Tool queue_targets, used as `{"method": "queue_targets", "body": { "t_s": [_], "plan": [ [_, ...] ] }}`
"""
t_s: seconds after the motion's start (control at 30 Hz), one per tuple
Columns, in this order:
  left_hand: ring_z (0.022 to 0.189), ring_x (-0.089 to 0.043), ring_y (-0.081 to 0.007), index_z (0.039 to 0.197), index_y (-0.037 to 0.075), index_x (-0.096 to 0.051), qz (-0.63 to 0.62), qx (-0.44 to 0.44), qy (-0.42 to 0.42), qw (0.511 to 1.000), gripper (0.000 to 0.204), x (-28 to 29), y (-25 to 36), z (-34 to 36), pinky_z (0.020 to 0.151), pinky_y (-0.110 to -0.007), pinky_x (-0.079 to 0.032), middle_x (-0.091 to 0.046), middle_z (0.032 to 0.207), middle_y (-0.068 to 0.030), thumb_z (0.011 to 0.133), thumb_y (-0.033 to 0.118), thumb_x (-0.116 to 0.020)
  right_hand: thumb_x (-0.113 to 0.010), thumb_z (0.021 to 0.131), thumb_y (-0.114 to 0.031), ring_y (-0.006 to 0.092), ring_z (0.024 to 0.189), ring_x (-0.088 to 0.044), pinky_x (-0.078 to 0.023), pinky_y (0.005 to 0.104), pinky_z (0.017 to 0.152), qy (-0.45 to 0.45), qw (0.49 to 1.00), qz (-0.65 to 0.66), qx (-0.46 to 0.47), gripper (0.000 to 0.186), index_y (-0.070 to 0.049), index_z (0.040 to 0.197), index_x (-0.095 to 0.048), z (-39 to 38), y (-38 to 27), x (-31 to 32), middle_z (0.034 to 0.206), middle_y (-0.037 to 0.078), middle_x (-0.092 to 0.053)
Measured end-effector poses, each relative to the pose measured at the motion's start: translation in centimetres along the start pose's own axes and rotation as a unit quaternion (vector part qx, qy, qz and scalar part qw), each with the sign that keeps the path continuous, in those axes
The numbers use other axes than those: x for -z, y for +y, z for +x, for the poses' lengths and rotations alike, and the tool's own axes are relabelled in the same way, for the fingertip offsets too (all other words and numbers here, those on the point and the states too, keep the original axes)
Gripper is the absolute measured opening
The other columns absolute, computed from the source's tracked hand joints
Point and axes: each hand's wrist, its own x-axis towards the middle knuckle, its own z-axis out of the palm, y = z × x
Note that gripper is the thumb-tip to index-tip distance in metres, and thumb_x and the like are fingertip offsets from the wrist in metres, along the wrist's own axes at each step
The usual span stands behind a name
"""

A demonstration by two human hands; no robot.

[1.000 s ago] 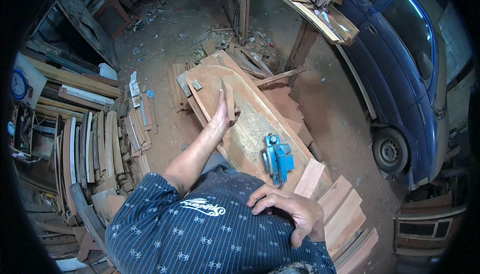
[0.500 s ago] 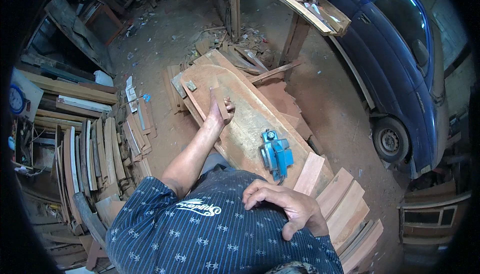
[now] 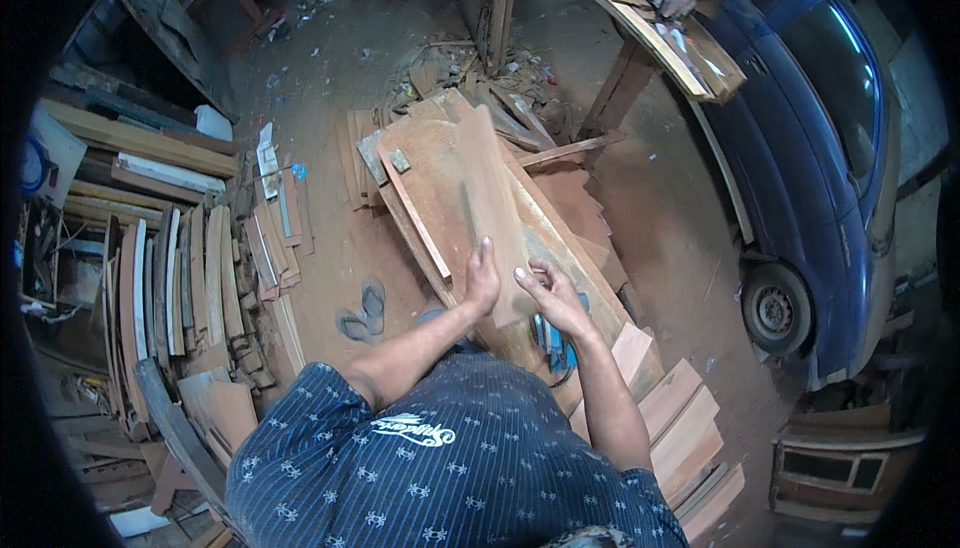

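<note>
A flat wooden board [image 3: 490, 183] is raised at a slant over the workbench [image 3: 415, 163], its far end pointing away from me. My left hand [image 3: 482, 280] grips the board's left edge near the close end, thumb up along it and the other fingers partly hidden. At the right edge of that same end, my right hand [image 3: 553, 296] holds it with bent fingers. Below my right hand, a blue electric planer [image 3: 562, 356] rests on the bench, mostly covered by the hand, forearm and board.
A thin wood strip [image 3: 412, 208] lies along the bench's left edge. Several planks [image 3: 675, 403] are stacked at the near right. More timber [image 3: 190, 273] stands on the left. Flip-flops [image 3: 362, 313] lie on the floor. A blue car [image 3: 800, 158] and a loaded shelf [image 3: 640, 23] are right.
The board has been turned broad side up and lifted nearer to me by my left hand. My right hand has moved from my chest to the board, passing over the planer.
</note>
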Motion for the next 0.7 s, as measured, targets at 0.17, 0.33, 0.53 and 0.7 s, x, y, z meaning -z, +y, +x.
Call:
{"method": "queue_targets", "body": {
  "t_s": [0.17,0.33,0.53,0.7],
  "plan": [
    [0.13,-0.051,-0.0429,0.136,-0.009,-0.051,0.025,-0.045,0.032,0.998,0.062,0.6,-6.5,-0.1,0.111,-0.045,-0.037,-0.055,0.136,-0.0325,0.111,0.045,-0.033,-0.078,0.086,-0.025,0.0349,0.111,-0.069,-0.054,0.0407,0.096,0.019,0.993,-0.112,0.03,0.063,0.01,0.134,-0.054,6.6,2.3,-3.6,0.119,0.029,-0.069],
    [0.134,-0.048,-0.0467,0.148,-0.002,-0.044,0.149,-0.017,0.001,0.989,0.065,2.2,-7.0,5.9,0.114,-0.048,-0.036,-0.052,0.14,-0.0316,0.108,0.049,-0.04,-0.072,0.089,-0.017,0.0431,0.095,-0.072,-0.056,0.0466,0.084,0.105,0.973,-0.19,0.073,0.039,0.009,0.115,-0.06,12.0,7.1,-8.6,0.1,0.032,-0.071],
    [0.137,-0.048,-0.045,0.15,-0.002,-0.041,0.176,0.068,-0.034,0.981,0.078,4.5,-6.9,18.6,0.116,-0.047,-0.037,-0.049,0.147,-0.0306,0.102,0.058,-0.05,-0.064,0.094,-0.017,0.0539,0.081,-0.066,-0.051,0.0603,0.071,0.08,0.949,-0.302,0.05,0.035,0.007,0.117,-0.054,18.2,10.9,-13.3,0.082,0.036,-0.066],
    [0.149,-0.036,-0.0383,0.159,-0.005,-0.024,0.064,0.092,-0.101,0.989,0.085,6.0,-12.9,26.7,0.123,-0.039,-0.028,-0.036,0.16,-0.0283,0.103,0.053,-0.052,-0.062,0.093,-0.015,0.053,0.078,-0.066,-0.051,0.0611,0.071,0.098,0.93,-0.347,0.076,0.035,0.007,0.12,-0.054,23.6,11.3,-16.5,0.08,0.035,-0.066]
  ]
}}
